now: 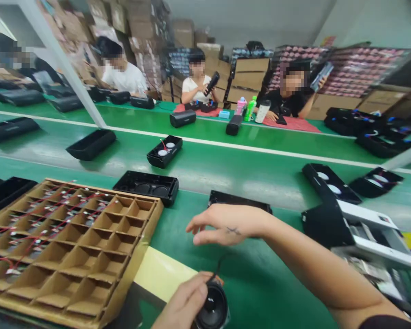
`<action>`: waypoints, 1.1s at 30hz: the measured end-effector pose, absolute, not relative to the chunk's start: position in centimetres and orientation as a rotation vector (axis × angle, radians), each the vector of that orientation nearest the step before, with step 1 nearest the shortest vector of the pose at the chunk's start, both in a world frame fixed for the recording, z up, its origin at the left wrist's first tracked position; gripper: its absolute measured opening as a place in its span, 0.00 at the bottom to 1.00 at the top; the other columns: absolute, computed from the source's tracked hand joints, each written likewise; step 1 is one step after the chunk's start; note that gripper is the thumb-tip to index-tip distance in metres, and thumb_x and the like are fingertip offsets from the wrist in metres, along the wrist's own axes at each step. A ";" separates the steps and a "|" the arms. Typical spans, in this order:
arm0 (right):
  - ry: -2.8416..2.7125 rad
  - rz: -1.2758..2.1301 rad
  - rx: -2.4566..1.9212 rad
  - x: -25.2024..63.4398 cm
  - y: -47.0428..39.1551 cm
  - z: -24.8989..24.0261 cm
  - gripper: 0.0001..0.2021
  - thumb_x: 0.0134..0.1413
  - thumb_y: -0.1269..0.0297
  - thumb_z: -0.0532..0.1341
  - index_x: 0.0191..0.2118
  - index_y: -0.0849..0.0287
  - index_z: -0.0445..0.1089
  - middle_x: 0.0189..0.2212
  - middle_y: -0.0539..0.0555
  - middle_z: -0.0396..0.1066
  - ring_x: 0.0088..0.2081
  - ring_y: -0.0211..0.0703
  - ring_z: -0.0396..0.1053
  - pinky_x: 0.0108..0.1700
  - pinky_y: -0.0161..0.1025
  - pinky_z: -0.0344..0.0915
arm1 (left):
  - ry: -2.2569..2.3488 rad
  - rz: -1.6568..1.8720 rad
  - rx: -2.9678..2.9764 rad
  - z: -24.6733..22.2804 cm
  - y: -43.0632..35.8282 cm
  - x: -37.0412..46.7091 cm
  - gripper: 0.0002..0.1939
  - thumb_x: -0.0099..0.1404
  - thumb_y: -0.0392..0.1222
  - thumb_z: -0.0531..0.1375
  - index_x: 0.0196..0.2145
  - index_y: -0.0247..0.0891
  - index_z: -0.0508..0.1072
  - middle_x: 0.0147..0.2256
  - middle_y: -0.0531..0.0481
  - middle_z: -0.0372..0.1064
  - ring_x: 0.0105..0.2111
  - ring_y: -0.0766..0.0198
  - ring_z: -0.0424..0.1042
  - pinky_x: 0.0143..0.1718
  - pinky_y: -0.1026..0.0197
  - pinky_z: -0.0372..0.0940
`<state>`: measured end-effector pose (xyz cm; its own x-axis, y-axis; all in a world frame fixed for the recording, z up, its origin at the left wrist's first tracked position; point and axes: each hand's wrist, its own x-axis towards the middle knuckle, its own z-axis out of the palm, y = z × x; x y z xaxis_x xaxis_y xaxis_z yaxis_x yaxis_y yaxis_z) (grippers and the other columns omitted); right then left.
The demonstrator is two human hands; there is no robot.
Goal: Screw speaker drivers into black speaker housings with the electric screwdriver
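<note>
My left hand (187,299) is closed around a small round speaker driver (211,304) with a black cone, low in the view. A dark wire rises from near its top edge. My right hand (222,224) hovers above and beyond it, fingers stretched out with the thumb apart, holding nothing. Just past that hand lies a black speaker housing (239,199), partly hidden by it. Another open black housing (147,186) with two round openings sits to the left. Beneath my left hand is a pale yellow sheet (166,274).
A divided cardboard tray (154,214) at left holds parts with red wires in several cells. A white-framed device (380,233) stands at right. Black housings (165,151) lie along the green conveyor (226,160). Several people (200,82) sit across it, before stacked boxes.
</note>
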<state>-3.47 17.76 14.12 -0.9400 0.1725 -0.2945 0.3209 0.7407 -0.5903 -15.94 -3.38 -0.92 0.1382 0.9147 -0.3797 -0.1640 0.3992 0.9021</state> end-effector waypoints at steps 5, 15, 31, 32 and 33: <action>2.626 -1.325 0.513 3.3 12.2 9.8 0.22 0.71 0.50 0.62 0.59 0.61 0.75 0.53 0.61 0.80 0.52 0.52 0.78 0.52 0.42 0.69 | 1.393 0.780 0.912 2.5 -4.4 -16.6 0.32 0.68 0.70 0.59 0.59 0.49 0.79 0.65 0.48 0.70 0.68 0.44 0.64 0.71 0.44 0.57; 2.789 -1.465 0.770 7.0 9.7 8.0 0.11 0.69 0.57 0.64 0.39 0.60 0.77 0.34 0.51 0.78 0.34 0.39 0.70 0.38 0.36 0.61 | 1.285 0.586 1.083 3.9 -4.5 -15.9 0.21 0.76 0.59 0.55 0.58 0.51 0.77 0.51 0.50 0.78 0.52 0.55 0.74 0.55 0.58 0.70; 2.814 -1.653 1.328 9.7 6.7 7.1 0.11 0.66 0.62 0.66 0.31 0.59 0.75 0.25 0.45 0.70 0.25 0.31 0.61 0.29 0.31 0.56 | 1.126 0.583 0.942 5.1 -4.3 -14.0 0.20 0.79 0.57 0.50 0.53 0.46 0.74 0.46 0.49 0.70 0.45 0.58 0.65 0.46 0.60 0.60; 2.810 -1.657 1.350 9.8 6.5 6.9 0.10 0.65 0.62 0.66 0.31 0.59 0.76 0.25 0.45 0.70 0.25 0.31 0.61 0.29 0.31 0.56 | 1.123 0.588 0.923 5.0 -4.4 -13.9 0.20 0.79 0.57 0.50 0.53 0.46 0.74 0.46 0.49 0.70 0.45 0.58 0.65 0.46 0.60 0.60; 2.809 -1.658 1.362 9.9 6.3 6.8 0.10 0.65 0.62 0.66 0.31 0.58 0.76 0.24 0.45 0.70 0.25 0.31 0.61 0.29 0.31 0.56 | 1.124 0.597 0.907 4.8 -4.4 -13.8 0.20 0.79 0.57 0.50 0.53 0.45 0.74 0.46 0.48 0.70 0.44 0.58 0.65 0.45 0.60 0.60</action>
